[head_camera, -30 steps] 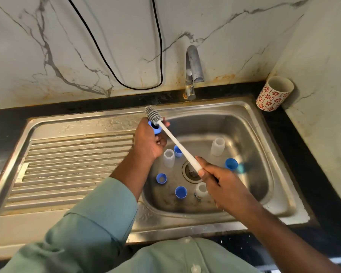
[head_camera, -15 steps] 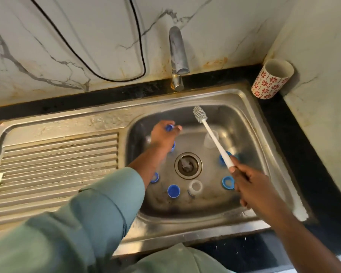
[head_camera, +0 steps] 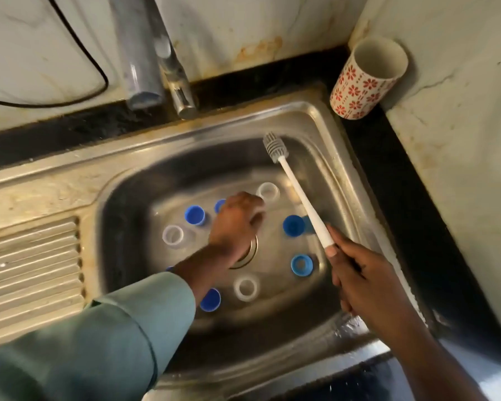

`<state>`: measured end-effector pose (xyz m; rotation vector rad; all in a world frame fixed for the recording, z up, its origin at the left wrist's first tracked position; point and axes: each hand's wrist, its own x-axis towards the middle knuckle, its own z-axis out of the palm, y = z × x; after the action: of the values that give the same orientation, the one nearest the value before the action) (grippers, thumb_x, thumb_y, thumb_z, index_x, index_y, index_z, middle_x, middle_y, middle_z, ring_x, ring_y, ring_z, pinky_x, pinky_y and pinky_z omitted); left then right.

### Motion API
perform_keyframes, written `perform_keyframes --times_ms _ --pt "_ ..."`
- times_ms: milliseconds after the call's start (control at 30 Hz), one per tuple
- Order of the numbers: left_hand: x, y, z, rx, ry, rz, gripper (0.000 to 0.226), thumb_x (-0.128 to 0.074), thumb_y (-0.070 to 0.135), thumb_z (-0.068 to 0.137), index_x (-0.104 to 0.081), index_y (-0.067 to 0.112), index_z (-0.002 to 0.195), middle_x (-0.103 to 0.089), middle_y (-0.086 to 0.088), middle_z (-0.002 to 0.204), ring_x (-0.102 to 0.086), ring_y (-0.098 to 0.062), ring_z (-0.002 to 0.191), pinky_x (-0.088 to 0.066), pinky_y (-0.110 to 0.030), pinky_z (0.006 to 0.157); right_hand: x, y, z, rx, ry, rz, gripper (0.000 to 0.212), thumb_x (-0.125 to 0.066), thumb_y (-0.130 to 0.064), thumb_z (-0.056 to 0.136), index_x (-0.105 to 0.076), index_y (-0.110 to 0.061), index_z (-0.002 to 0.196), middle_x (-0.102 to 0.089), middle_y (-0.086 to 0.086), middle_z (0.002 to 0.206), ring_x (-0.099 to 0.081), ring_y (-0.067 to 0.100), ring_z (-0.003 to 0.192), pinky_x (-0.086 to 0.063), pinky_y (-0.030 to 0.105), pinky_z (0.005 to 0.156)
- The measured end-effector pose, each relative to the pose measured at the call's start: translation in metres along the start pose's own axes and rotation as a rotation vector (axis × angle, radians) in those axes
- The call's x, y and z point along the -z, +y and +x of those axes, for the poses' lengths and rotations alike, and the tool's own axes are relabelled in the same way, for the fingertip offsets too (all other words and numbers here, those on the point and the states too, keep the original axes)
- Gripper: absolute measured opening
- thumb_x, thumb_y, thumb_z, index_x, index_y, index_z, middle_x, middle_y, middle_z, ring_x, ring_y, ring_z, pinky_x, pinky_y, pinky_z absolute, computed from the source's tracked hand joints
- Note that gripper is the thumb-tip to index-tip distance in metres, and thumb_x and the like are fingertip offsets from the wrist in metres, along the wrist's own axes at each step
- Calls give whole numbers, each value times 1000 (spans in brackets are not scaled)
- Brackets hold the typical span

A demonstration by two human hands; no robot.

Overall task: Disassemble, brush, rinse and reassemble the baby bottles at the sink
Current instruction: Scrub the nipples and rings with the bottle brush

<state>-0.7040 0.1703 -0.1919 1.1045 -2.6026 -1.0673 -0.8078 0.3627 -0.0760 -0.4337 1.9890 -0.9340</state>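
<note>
Reaching into the sink for the next bottle piece

My left hand point(head_camera: 239, 219) is low in the shiny metal sink point(head_camera: 122, 180), fingers curled down over a small part near the clear plastic bottle point(head_camera: 268, 191); I cannot tell if it grips anything. My right hand point(head_camera: 359, 280) holds tight round the long white bottle brush with the grey tip point(head_camera: 295, 188), lifted up so it is out of the way. The round blue caps point(head_camera: 293, 225) and other clear bottles point(head_camera: 172, 236) sit apart on the sink floor, so I think each one is easy to pick.
</note>
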Motion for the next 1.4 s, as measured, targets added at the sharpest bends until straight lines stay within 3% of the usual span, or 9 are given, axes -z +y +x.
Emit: perform_keyframes --times_ms 100,267,467,633,800,933,1100,1300,1400 --pt "-29 34 -23 -225 -380 237 19 -51 27 98 -62 17 111 -60 -4 111 -60 -25 100 -49 -34 77 1 2 5 41 18 35 30 -52 -37 94 -53 -66 104 -60 -5 65 -52 14 50 -48 26 47" --pt "-70 55 -31 -427 -684 580 30 -43 16 101 -48 8 130 -54 -17 126 -58 -39 109 -47 -43 81 1 8 4 138 33 -18 33 -51 -35 95 -52 -60 117 -58 -3 63 -52 14 49 -49 28 49" --pt "-82 68 -35 -255 -780 543 38 -36 25 105 -41 9 139 -53 -20 132 -54 -40 119 -45 -44 90 7 20 -9 227 52 -71 39 -51 -27 97 -47 -51 127 -60 -22 65 -56 -2 55 -44 20 58" --pt "-38 50 -54 140 -362 -176 40 -76 20 79 -52 24 111 -62 -2 103 -65 -21 86 -55 -35 71 15 25 -24 280 41 -110 41 -56 -30 96 -52 -64 118 -52 11 63 -44 21 49 -45 40 48" --pt "64 15 -75 642 4 -1088 34 -55 39 99 -61 8 113 -71 -17 93 -62 -19 55 -48 -24 47 38 24 -44 393 -33 -350 40 -61 -35 87 -57 -49 124 -55 -8 56 -43 5 44 -33 9 45" --pt "109 -3 -111 691 137 -1062 55 -39 59 99 -65 12 87 -63 -11 65 -48 -19 45 -35 -23 43 34 5 -47 522 -85 -665 40 -60 -61 82 -58 -53 121 -71 -14 81 -62 1 61 -54 23 60" --pt "147 -14 -160 711 299 -1131 49 -44 60 97 -62 16 83 -57 -7 60 -43 -16 44 -30 -25 45 12 -38 -57 830 -51 -860 38 -62 -46 79 -73 -31 111 -72 -8 80 -66 17 56 -57 39 50" --pt "173 -19 -192 609 544 -1855 12 -54 15 97 -58 6 91 -60 -9 91 -60 -17 80 -53 -19 50 -3 -54 -79 762 -139 -798 50 -49 -60 77 -47 -52 126 -59 -20 75 -54 6 56 -46 27 52" --pt "180 -28 -192 611 719 -1891 10 -57 10 95 -58 4 87 -59 -8 87 -60 -17 79 -56 -21 58 -16 -53 -89 896 -108 -842 36 -69 -44 76 -68 -44 113 -67 -13 76 -63 15 59 -52 29 52"
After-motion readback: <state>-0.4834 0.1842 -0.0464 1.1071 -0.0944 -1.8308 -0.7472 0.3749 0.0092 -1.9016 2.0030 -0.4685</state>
